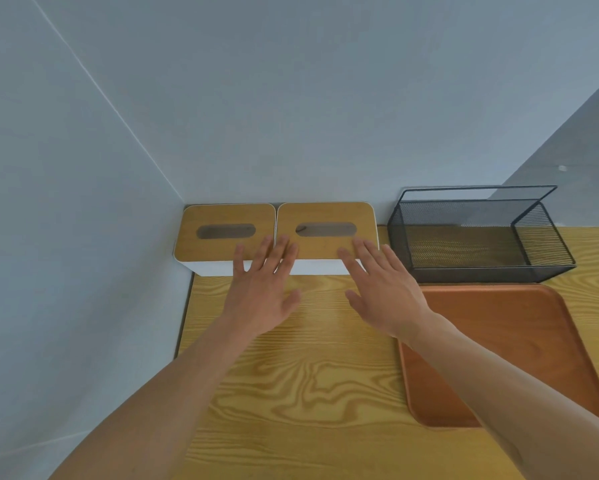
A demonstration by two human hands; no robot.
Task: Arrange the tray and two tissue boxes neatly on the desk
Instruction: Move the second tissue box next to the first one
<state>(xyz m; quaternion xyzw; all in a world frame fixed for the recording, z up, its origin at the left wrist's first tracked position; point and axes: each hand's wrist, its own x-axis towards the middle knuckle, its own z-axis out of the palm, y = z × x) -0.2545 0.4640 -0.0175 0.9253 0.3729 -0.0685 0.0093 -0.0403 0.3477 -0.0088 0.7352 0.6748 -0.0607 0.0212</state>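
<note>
Head view: two tissue boxes sit side by side at frame centre, the left tissue box (223, 233) tucked into the wall corner, the right tissue box (326, 230) touching it. The brown tray (520, 341) lies lower right on the wood-grain tabletop (308, 375), before a black mesh basket (478, 233). The left hand (261, 289) and right hand (383, 289) reach forward, fingers spread flat, grasping nothing. Pale blue-grey walls (291, 98); no writing shows.

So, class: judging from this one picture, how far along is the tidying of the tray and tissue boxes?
Done, it seems: left box and right box sit side by side against the wall. In hand: left hand and right hand lie open at their front edges. Perhaps left: the tray, flat before the basket.
</note>
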